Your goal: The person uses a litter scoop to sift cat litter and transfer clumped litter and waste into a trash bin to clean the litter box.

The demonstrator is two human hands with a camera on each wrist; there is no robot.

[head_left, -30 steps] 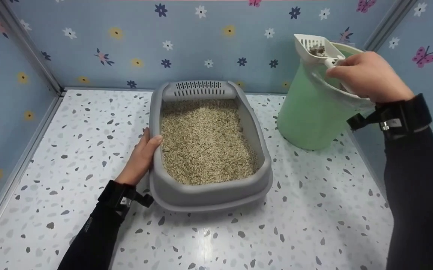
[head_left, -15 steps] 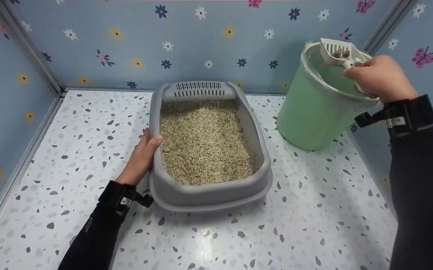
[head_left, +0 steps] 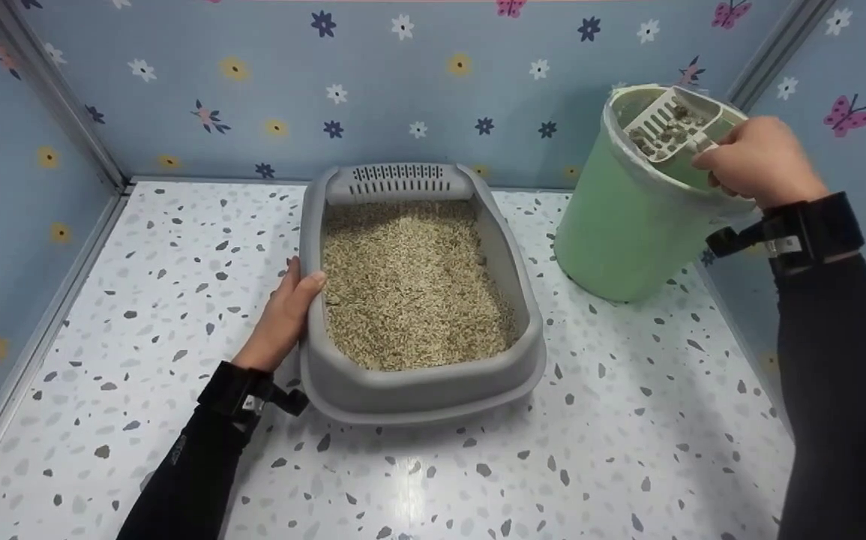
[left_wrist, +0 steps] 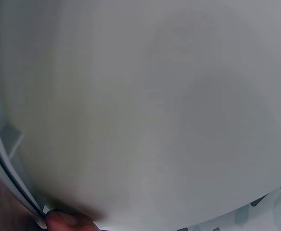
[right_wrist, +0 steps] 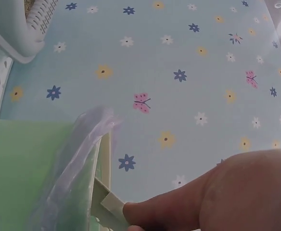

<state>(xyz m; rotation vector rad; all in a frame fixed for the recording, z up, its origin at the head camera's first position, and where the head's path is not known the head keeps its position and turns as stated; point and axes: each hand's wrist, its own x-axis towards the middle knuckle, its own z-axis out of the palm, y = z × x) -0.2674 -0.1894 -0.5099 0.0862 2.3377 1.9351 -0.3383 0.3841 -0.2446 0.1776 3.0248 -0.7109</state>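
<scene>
A grey litter box (head_left: pixel 425 394) filled with tan pellet litter (head_left: pixel 414 285) sits on the floor. My left hand (head_left: pixel 279 319) grips its left rim, thumb over the edge and fingers along the outside wall. In the left wrist view the box's wall (left_wrist: pixel 145 120) fills most of the picture, with a fingertip (left_wrist: pixel 68 220) at the bottom. My right hand (head_left: pixel 762 161) holds a white slotted litter scoop (head_left: pixel 695 141) by its handle, tilted in the mouth of a green bin (head_left: pixel 627 232). Brownish clumps (head_left: pixel 669 135) lie in the scoop. The right wrist view shows only part of the scoop (right_wrist: pixel 114 204).
A clear plastic liner (right_wrist: pixel 78 159) folds over the bin's rim. Blue flower-patterned panels (head_left: pixel 403 90) enclose the back and both sides. Speckled white floor (head_left: pixel 140 285) surrounds the box and bin.
The right hand has carried the scoop rightward over the bin's opening, then lowered and tipped it. The clumps have spread across its slots. The left hand and litter box stay put.
</scene>
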